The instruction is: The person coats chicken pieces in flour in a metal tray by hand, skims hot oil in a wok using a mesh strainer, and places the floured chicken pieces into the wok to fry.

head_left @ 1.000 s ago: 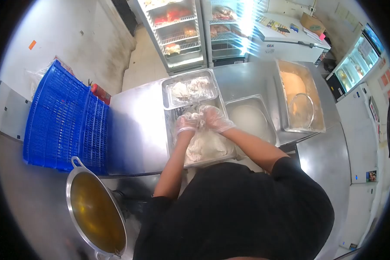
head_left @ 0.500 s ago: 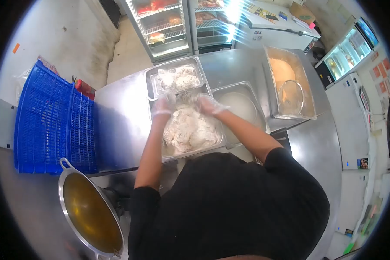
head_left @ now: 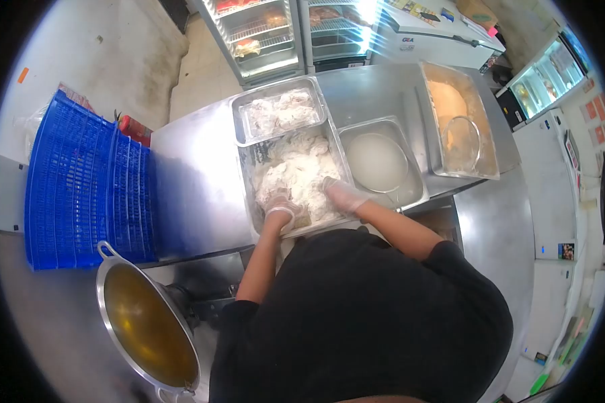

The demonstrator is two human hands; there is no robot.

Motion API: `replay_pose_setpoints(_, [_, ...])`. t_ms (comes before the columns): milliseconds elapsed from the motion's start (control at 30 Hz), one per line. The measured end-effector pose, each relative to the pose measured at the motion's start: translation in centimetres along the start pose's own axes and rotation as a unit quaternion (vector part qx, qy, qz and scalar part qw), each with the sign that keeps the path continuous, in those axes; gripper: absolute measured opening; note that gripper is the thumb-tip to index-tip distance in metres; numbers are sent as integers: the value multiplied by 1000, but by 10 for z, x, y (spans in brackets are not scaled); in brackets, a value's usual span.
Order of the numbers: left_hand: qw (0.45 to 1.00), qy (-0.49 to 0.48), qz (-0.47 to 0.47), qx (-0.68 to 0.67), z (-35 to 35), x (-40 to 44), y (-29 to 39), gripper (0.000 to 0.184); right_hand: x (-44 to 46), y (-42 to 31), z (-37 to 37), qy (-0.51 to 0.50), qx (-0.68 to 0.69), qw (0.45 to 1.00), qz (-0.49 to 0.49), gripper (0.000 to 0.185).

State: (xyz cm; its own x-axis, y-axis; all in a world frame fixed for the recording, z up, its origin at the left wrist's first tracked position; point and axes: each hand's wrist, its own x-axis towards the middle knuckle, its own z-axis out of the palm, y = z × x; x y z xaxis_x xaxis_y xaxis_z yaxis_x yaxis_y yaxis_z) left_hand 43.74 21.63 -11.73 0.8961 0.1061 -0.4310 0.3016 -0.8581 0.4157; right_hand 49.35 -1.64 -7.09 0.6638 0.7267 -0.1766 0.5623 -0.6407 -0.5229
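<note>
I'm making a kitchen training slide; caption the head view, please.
Gloved hands among white-coated pieces in a metal tray, a smaller tray at its far end.

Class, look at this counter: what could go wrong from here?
The left hand and right hand are close to the large tray's rim, so flour might spill over. The small tray appears to rest on the large tray's far end and could slip if bumped. With the right hand beside the neighbouring pan, flour might drop in.
</note>
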Motion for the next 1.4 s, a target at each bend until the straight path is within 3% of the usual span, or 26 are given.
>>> replay_pose_setpoints(100, [1000, -9, -12, -8, -3, -1, -3, 63, 12, 19, 7, 30, 54, 998, 3, 36])
replay_pose_setpoints(200, [994, -4, -55, -100, 13, 14, -23, 63, 5, -1, -31, 93, 102, 987, 84, 49])
replay_pose_setpoints(300, [970, 43, -75, -227, 19, 21, -41, 64, 9, -6, -47, 150, 74, 984, 65, 43])
replay_pose_setpoints(367, [949, 102, -69, -290, -36, -25, 6, 64, 19, 15, -32, 170, 51, 982, 67, 39])
replay_pose_setpoints(500, [959, 173, -31, -224, -54, -27, 13, 65, 23, -4, -39, 185, 17, 976, 114, 36])
replay_pose_setpoints(600, [969, 176, -39, -169, -38, -6, 28, 65, 52, -11, -3, 320, -2, 947, -6, 25])
replay_pose_setpoints(633, [972, 173, -35, -157, -1, 27, 21, 66, 56, -37, -10, 273, 64, 959, -38, 20])
replay_pose_setpoints(700, [972, 153, -29, -175, 10, 38, 17, 70, 48, -64, -31, 176, 33, 984, 22, 20])
replay_pose_setpoints(800, [961, 110, -23, -252, -62, -8, 44, 80, 69, -22, -10, 184, 40, 977, 105, 25])
replay_pose_setpoints(833, [958, 92, -32, -268, -82, -20, 52, 84, 75, -21, -7, 182, 63, 978, 80, 26])
replay_pose_setpoints(900, [954, 90, -21, -285, -55, 2, 33, 84, 81, -25, 6, 169, 111, 979, 34, 29])
replay_pose_setpoints(933, [961, 164, -41, -220, -46, 12, 32, 74, 76, -42, -5, 129, 39, 988, 80, 32])
replay_pose_setpoints(1033, [951, 120, -36, -284, -86, 27, 26, 61, 151, 59, 79, 271, 44, 960, 48, 35])
replay_pose_setpoints(1100, [908, 170, 31, -381, -112, 33, 20, 53, 150, 13, -19, 188, 35, 973, 131, 44])
replay_pose_setpoints(1167, [900, 265, 33, -343, -131, 61, 16, 53, 145, -22, -77, 226, 144, 957, 108, 52])
replay_pose_setpoints(1200, [904, 297, 24, -307, -157, 56, 29, 54, 148, -36, -111, 181, 251, 939, 148, 54])
replay_pose_setpoints(1233, [867, 281, 111, -395, -174, 58, 34, 57, 151, -36, -122, 163, 330, 917, 151, 56])
replay_pose_setpoints(1267, [914, 255, 62, -310, -189, 66, 32, 55, 155, -35, -132, 147, 406, 888, 157, 58])
replay_pose_setpoints(1367, [875, 306, 114, -358, -193, 91, 24, 42, 144, -44, -129, 264, 278, 910, 157, 53])
replay_pose_setpoints(1400, [887, 264, 98, -367, -195, 78, 28, 40, 135, -34, -115, 317, 174, 927, 98, 50])
